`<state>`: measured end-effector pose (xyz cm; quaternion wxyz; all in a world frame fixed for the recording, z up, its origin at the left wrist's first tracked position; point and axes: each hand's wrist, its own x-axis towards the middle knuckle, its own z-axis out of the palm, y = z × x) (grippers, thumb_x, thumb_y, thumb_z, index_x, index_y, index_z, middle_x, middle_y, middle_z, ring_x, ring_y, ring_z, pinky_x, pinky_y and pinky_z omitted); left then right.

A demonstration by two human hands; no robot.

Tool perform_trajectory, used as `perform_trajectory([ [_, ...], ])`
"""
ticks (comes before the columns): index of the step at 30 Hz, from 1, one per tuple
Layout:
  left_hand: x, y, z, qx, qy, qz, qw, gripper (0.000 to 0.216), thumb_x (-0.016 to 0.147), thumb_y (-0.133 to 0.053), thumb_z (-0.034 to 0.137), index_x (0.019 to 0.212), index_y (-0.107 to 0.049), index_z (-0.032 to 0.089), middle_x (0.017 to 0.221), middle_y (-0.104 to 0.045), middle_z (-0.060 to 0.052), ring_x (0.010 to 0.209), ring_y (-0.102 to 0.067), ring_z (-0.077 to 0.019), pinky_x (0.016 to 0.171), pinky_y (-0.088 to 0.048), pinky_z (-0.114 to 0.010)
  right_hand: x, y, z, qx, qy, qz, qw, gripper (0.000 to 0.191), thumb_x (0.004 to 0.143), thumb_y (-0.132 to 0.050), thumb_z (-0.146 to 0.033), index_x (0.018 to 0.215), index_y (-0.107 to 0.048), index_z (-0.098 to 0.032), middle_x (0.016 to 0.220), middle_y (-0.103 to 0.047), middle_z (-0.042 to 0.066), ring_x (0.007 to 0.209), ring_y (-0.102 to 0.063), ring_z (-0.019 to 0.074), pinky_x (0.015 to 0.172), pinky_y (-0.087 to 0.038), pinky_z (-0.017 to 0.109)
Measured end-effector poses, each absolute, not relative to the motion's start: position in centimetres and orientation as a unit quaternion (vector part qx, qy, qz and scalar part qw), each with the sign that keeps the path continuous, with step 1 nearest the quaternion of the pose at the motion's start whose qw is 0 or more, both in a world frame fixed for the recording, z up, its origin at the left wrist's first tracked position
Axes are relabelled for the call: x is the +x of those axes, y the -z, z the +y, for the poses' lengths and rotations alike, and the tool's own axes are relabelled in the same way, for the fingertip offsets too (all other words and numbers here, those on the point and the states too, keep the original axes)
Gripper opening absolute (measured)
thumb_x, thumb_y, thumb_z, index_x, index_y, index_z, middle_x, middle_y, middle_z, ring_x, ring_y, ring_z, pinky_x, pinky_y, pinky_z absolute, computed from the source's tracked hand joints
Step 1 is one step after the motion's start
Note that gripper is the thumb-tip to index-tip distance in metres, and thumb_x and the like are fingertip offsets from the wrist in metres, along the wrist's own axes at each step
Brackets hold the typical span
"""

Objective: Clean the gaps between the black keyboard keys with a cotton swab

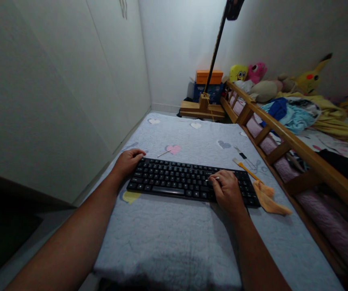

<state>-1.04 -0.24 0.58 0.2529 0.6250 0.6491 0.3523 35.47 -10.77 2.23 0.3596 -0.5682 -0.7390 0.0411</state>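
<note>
A black keyboard (167, 190) lies on the light blue quilted cover. My left hand (128, 162) grips its upper left corner, fingers curled at the edge. In my right hand (226, 188) a white cotton swab (207, 180) is pinched, its tip over the keys near the right side of the main block. This hand hides part of the keys beneath it. Another cotton swab (164, 154) lies on the cover just beyond the keyboard. To the right are a brush (248, 169) with a yellow-orange handle and a crumpled orange cloth (266, 199).
A slim tool with a black part (241, 153), its kind unclear, lies beyond the brush. A wooden rail (271, 125) runs along the right, with clothes and plush toys behind it. White cabinet doors (70, 72) stand left. A pole on a wooden base (192, 108) stands at the back.
</note>
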Motion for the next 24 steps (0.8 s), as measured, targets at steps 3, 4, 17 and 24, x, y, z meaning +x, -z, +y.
perform_trajectory([
  [3,-1.15,-0.53,-0.08,0.628,-0.348,0.649,0.252,0.035,0.073,-0.056,0.041,0.089,-0.076,0.017,0.079,-0.073,-0.004,0.077,-0.066,-0.0261,0.077,-0.053,-0.036,35.48,-2.26,-10.77,-0.563,-0.046,-0.742,0.362,0.022,0.095,-0.05,-0.023,0.082,-0.067,-0.021,0.086,-0.066,0.006,0.09,-0.053,0.0235,0.086,-0.039,0.04],
  [4,-1.18,-0.52,-0.04,0.629,-0.348,0.648,0.252,0.035,0.073,-0.056,0.041,0.089,-0.076,0.017,0.079,-0.073,-0.004,0.077,-0.066,-0.0262,0.077,-0.052,-0.037,35.46,-2.27,-10.78,-0.562,-0.047,-0.742,0.362,0.022,0.095,-0.05,-0.024,0.082,-0.067,-0.022,0.085,-0.066,0.006,0.09,-0.053,0.0236,0.086,-0.039,0.04],
  [17,-1.14,-0.43,-0.19,0.636,-0.348,0.645,0.24,0.035,0.076,-0.054,0.041,0.089,-0.076,0.017,0.081,-0.074,-0.005,0.079,-0.066,-0.0263,0.079,-0.053,-0.037,34.66,-1.97,-10.8,-0.555,-0.043,-0.751,0.355,0.021,0.096,-0.051,-0.023,0.085,-0.069,-0.023,0.086,-0.067,0.004,0.091,-0.055,0.023,0.085,-0.035,0.04],
  [24,-1.29,-0.36,0.0,0.633,-0.342,0.65,0.245,0.034,0.075,-0.055,0.04,0.089,-0.076,0.018,0.08,-0.074,-0.005,0.079,-0.067,-0.0268,0.078,-0.053,-0.037,34.7,-2.35,-11.16,-0.556,-0.061,-0.754,0.345,0.021,0.095,-0.051,-0.023,0.082,-0.068,-0.022,0.086,-0.066,0.004,0.091,-0.054,0.0223,0.087,-0.035,0.039],
])
